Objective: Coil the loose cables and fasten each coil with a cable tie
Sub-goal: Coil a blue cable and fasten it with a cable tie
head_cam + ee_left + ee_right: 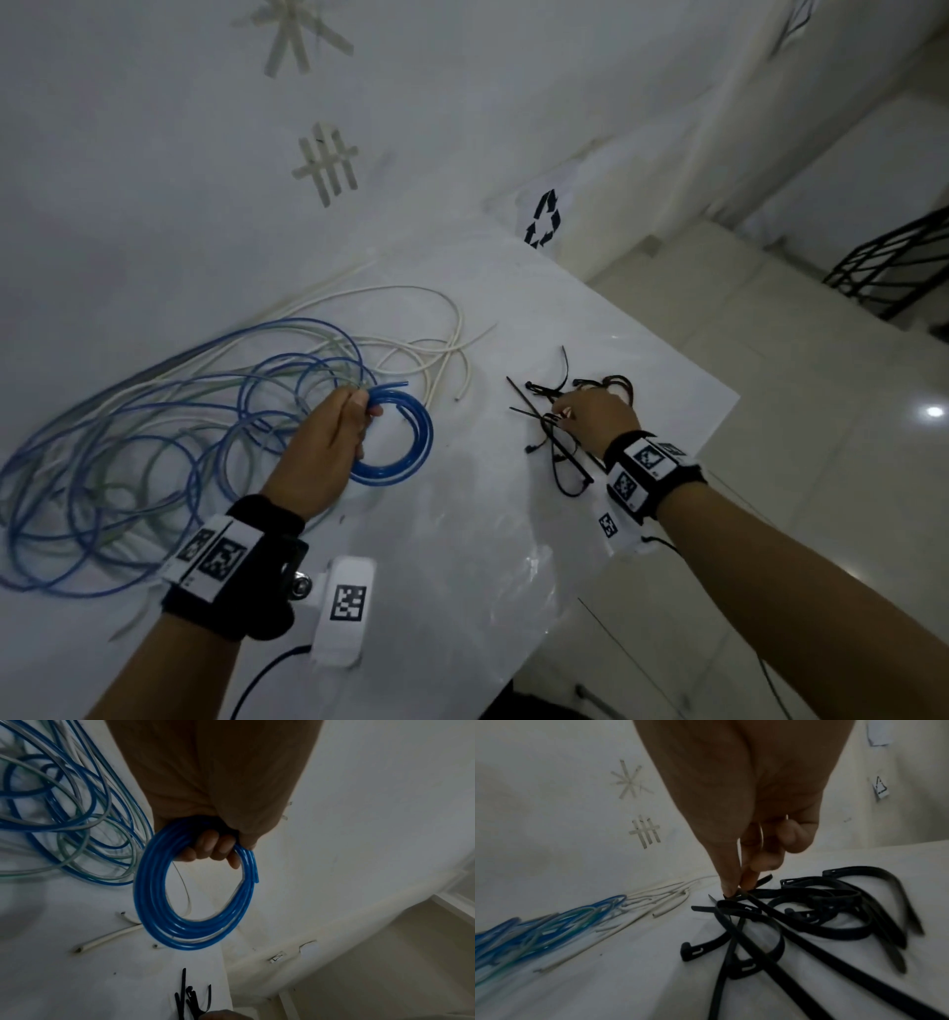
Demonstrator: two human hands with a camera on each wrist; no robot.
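We see the blue coil (pixel 398 442) held up in the left hand (pixel 321 452), whose fingers (pixel 213 850) curl through its loop and close round the bundled turns, so it hangs just above the white table (pixel 462 591). To the left of the coil the loose blue and white cables (pixel 128 437) sprawl in tangled loops across the table, with more white cable (pixel 411 329) lying beyond it. To the coil's right lies the pile of black cable ties (pixel 821 912), where the right hand (pixel 598 419) reaches down and pinches one cable tie (pixel 762 903) narrowly between thumb and fingertips (pixel 729 888).
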